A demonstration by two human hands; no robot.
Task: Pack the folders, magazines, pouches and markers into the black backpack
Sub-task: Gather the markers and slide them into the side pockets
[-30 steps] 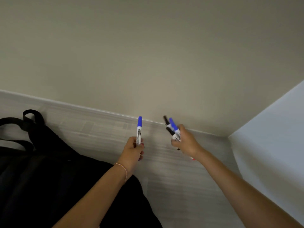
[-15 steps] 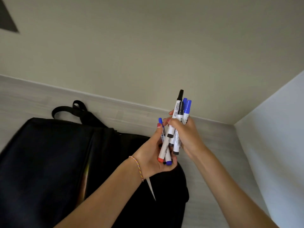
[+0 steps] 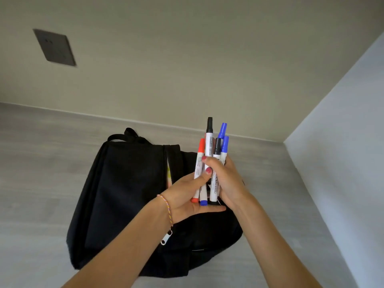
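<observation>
A black backpack (image 3: pixel 124 190) lies on the grey table, its top handle pointing away from me. Its main zip is partly open, with something yellow showing in the gap. Above its right half, both hands hold a bundle of whiteboard markers (image 3: pixel 212 163) upright, with red, black and blue caps. My left hand (image 3: pixel 187 196) cups the bundle's lower ends, thumb pressing the red marker. My right hand (image 3: pixel 228 179) wraps around the bundle from the right. No folders, magazines or pouches are visible outside the bag.
The grey table surface (image 3: pixel 41 183) meets a beige wall at the back, with a dark wall socket (image 3: pixel 55 47) upper left. A pale wall (image 3: pixel 342 142) closes in on the right. A silver zip pull (image 3: pixel 166 239) hangs on the backpack near my left wrist.
The single blue marker from my left hand has joined those in my right, forming one bundle held by both hands. The view has swung left and down, bringing the whole backpack into sight.
</observation>
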